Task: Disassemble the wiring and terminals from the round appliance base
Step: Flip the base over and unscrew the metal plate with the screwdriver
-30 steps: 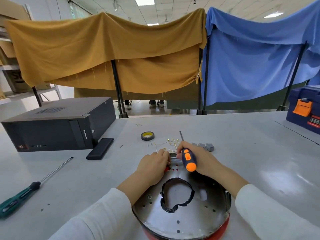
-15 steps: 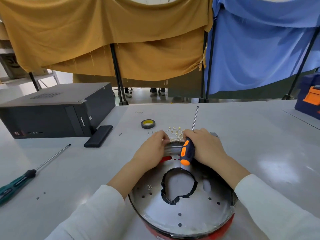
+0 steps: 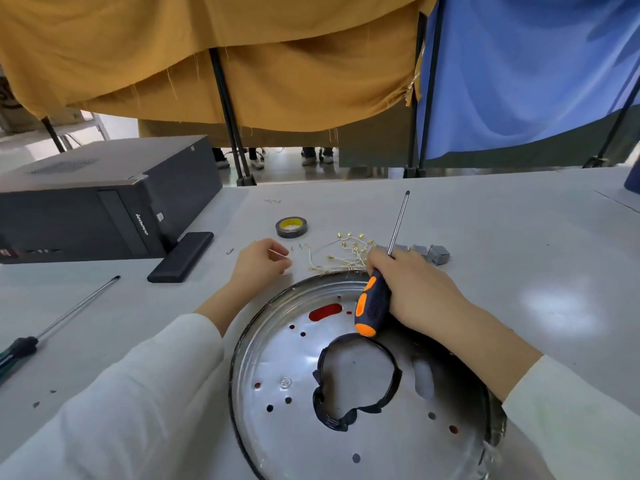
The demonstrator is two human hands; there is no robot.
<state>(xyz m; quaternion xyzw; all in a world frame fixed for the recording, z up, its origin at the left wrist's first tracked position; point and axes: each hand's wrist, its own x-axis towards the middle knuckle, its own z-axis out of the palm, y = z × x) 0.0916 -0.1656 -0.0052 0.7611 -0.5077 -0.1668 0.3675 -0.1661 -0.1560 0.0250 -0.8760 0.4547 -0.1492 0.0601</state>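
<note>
**Two hands, two screwdrivers, one round base**

One round appliance base (image 3: 363,393) lies open side up nearest the person. Beyond its far rim sits one tangle of wires with brass terminals (image 3: 343,252). The right hand (image 3: 412,289) wraps the orange-black screwdriver (image 3: 375,303), shaft pointing away. The left hand (image 3: 258,263) pinches a small pin. One green screwdriver (image 3: 45,332) lies far left.

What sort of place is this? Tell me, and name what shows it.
Probably a workshop or repair bench: a grey table with a screwdriver in the right hand, a computer case, and cloth screens dividing the stations.
</note>
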